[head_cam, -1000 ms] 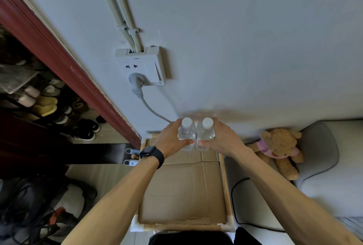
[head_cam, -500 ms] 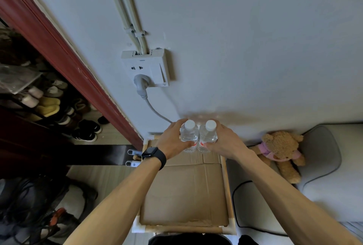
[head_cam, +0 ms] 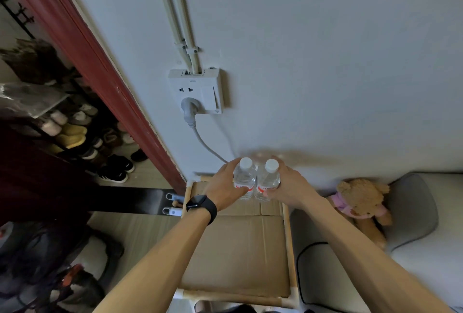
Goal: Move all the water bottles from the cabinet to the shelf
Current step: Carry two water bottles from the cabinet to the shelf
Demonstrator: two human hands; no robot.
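Two clear water bottles with white caps and red labels stand upright side by side at the far end of a cardboard-topped shelf (head_cam: 240, 257), close to the wall. My left hand (head_cam: 221, 186), with a black watch on its wrist, grips the left bottle (head_cam: 244, 178). My right hand (head_cam: 288, 187) grips the right bottle (head_cam: 268, 179). The two bottles touch each other. Whether their bases rest on the cardboard is hidden by my hands.
A white wall socket (head_cam: 198, 90) with a grey plug and cable hangs above the bottles. A red door frame (head_cam: 100, 67) runs down the left, with a shoe rack (head_cam: 75, 134) beyond. A teddy bear (head_cam: 360, 205) lies on a grey cushion (head_cam: 413, 212) at the right.
Both hands with the bottles have sunk slightly toward the far end of the cardboard; my view has shifted a little, so the socket sits lower in the frame.
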